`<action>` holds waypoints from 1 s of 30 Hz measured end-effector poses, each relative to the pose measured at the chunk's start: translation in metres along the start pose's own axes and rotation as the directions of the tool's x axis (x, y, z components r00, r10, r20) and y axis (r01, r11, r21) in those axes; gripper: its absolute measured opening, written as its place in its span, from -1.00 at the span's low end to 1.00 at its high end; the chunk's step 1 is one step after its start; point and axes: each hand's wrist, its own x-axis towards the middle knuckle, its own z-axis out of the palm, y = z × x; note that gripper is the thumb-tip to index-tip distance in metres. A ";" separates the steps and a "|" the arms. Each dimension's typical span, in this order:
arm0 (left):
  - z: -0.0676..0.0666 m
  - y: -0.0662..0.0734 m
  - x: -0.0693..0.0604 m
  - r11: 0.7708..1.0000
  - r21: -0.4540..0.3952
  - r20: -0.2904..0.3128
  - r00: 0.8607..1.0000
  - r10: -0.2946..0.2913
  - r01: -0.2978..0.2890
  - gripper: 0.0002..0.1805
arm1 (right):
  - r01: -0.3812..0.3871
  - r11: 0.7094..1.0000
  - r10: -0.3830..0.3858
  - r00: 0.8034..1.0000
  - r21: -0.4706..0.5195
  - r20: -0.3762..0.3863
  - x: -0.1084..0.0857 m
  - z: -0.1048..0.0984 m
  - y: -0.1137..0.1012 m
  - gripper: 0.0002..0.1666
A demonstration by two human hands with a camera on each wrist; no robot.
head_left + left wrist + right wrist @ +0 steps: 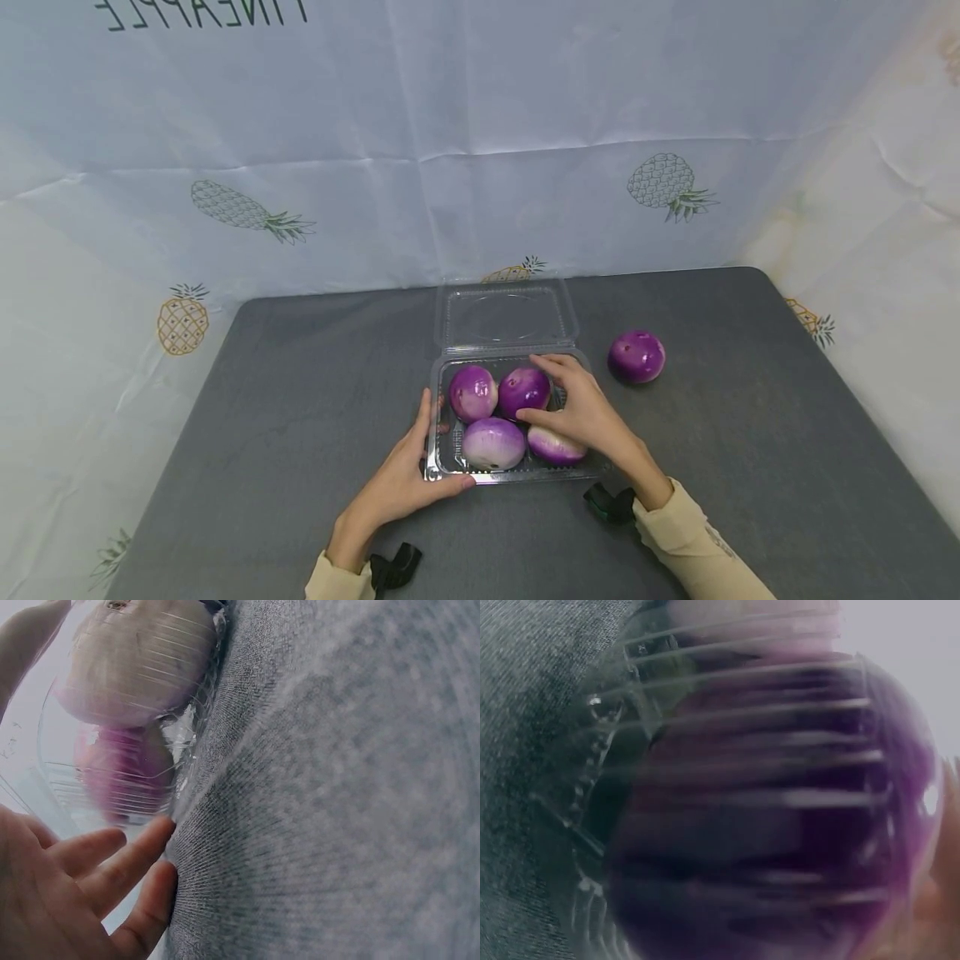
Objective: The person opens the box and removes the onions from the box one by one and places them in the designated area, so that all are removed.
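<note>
A clear plastic box [504, 477] holds several purple-and-white round vegetables, with its lid [506, 317] folded back behind it. My left hand [397, 475] lies around the box's front left corner, fingers fairly straight along the left side and thumb at the front rim. In the left wrist view, the left hand's fingers [120, 874] rest beside the ribbed wall. My right hand [585, 412] reaches over the box's right side, its thumb and fingers around the back right vegetable [522, 392]. The front right vegetable [553, 446] lies partly under that hand. A purple vegetable [765, 802] fills much of the right wrist view.
Another purple vegetable [636, 357] sits on the grey table [315, 400], to the right of the box. A white cloth [450, 200] with printed pineapples hangs behind the table.
</note>
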 end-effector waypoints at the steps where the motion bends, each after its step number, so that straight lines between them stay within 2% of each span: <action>1: 0.000 0.000 0.000 1.000 -0.001 0.001 1.000 0.003 -0.003 0.47 | -0.006 1.000 0.006 1.000 0.000 0.003 0.000 0.001 0.000 -0.02; 9: -0.001 0.004 0.001 0.999 0.033 -0.015 0.999 0.030 -0.030 0.44 | -0.049 0.999 0.049 0.999 -0.020 -0.001 0.001 0.005 -0.001 0.01; 16: 0.001 0.014 0.008 0.996 0.066 -0.068 0.996 -0.050 0.055 0.48 | -0.066 0.998 0.066 0.998 -0.024 0.003 0.002 0.009 -0.002 0.05; 23: 0.007 0.015 0.012 0.986 0.137 -0.060 0.995 -0.084 0.092 0.57 | -0.084 0.995 0.086 0.996 -0.050 0.025 0.001 0.010 -0.004 0.07; 30: 0.008 0.015 0.011 0.985 0.140 -0.056 0.994 -0.094 0.101 0.56 | -0.079 0.995 0.080 0.997 -0.061 0.009 0.001 0.011 -0.002 0.05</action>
